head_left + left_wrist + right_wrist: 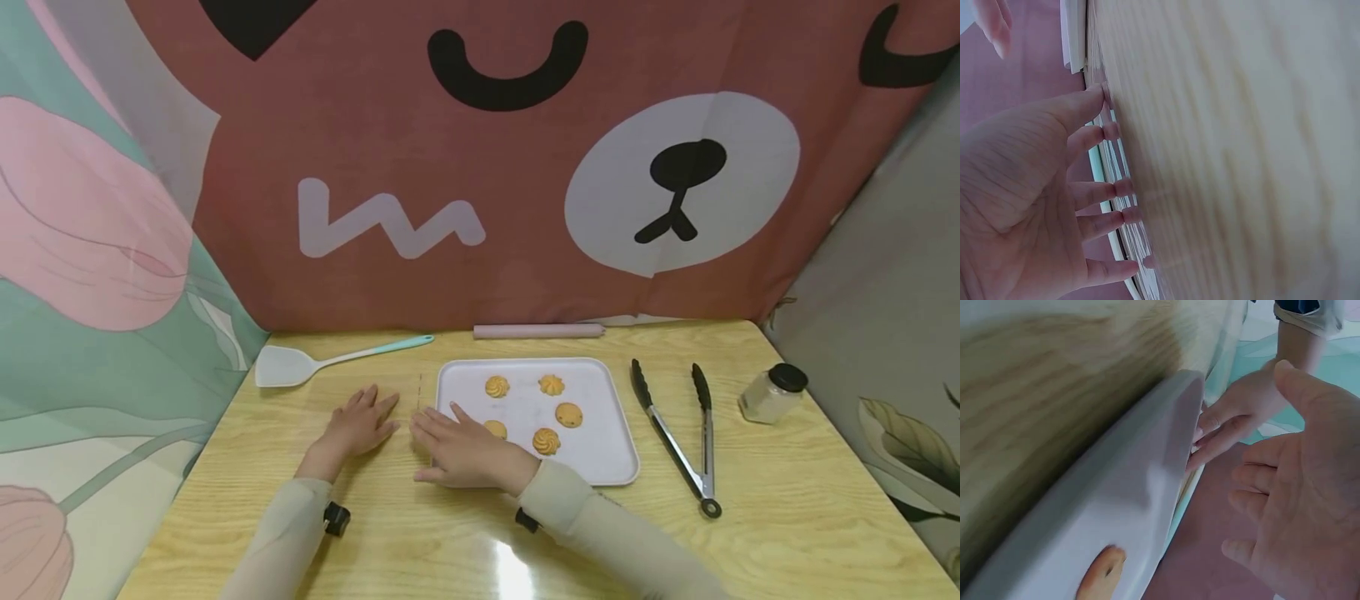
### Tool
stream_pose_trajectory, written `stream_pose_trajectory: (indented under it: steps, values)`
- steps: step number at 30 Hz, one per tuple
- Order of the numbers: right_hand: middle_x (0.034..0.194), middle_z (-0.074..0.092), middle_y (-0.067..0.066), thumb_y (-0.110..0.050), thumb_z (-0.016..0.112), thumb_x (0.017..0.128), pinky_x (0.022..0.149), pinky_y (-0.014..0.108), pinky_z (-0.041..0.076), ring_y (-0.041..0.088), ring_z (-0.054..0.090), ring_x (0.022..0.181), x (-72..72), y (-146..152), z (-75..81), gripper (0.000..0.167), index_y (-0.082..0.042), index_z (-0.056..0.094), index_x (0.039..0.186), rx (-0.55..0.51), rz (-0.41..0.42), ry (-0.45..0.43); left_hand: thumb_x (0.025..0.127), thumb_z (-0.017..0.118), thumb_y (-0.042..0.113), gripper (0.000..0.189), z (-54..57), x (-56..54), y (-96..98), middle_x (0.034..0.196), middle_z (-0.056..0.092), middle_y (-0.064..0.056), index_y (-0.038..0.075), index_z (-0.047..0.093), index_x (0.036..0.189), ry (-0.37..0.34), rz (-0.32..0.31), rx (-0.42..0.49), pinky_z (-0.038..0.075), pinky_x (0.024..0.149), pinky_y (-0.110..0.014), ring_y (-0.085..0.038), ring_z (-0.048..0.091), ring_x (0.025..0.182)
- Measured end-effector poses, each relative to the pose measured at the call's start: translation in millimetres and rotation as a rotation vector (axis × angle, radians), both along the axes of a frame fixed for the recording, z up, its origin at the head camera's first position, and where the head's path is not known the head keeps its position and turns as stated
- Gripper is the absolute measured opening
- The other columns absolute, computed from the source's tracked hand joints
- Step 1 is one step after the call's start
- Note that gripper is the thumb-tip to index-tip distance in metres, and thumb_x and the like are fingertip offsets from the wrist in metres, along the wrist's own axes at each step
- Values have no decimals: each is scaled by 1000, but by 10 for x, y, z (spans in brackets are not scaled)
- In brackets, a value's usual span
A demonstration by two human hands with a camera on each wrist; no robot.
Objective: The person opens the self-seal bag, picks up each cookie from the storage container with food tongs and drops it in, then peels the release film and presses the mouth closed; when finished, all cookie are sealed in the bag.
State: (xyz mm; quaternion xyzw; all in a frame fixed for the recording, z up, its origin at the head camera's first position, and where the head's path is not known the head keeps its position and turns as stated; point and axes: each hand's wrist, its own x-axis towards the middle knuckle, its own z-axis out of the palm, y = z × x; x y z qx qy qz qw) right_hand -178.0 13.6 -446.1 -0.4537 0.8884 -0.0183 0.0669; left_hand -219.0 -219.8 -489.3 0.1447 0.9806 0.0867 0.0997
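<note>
My left hand (358, 423) has its fingers spread and its fingertips on the wooden table, over what looks like a thin clear sheet (318, 408). In the left wrist view the fingertips of this hand (1029, 194) meet the tabletop and hold nothing. My right hand (465, 448) lies palm down over the left edge of a white tray (600, 467), with its fingers extended toward the left hand. Its palm (1316, 500) is bare in the right wrist view. Several round cookies (546, 442) lie on the tray, one partly hidden behind the right hand.
A white spatula (287, 367) with a turquoise handle lies at the back left. Behind the tray is a pale pink roll (538, 332). Spread metal tongs (686, 458) with black tips lie right of the tray, and a black-lidded jar (772, 393) is farther right.
</note>
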Motion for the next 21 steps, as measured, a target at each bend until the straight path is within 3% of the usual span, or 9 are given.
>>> stream_pose_trajectory:
  steps: [8, 14, 21]
  values:
    - [156, 19, 2, -56, 34, 98, 115, 47, 10, 17, 13, 144, -134, -265, -39, 69, -13, 26, 150, 142, -101, -48, 97, 50, 39, 54, 20, 8, 24, 147, 26, -30, 12, 42, 143, 4, -1, 0, 30, 90, -74, -51, 24, 133]
    - [156, 19, 0, -60, 38, 94, 114, 47, 12, 16, 15, 143, -248, -404, -96, 73, -14, 28, 150, 232, -177, -86, 97, 51, 39, 53, 16, -3, 21, 148, 26, -29, 14, 43, 143, -25, 14, 23, 28, 91, -74, -50, 23, 134]
    - [156, 21, -1, -62, 37, 93, 115, 44, 13, 14, 18, 143, -259, -463, -141, 71, -16, 35, 147, 303, -196, -80, 96, 53, 37, 52, 46, -10, 26, 146, 28, -30, 13, 45, 142, -18, 24, 44, 25, 92, -75, -51, 25, 133]
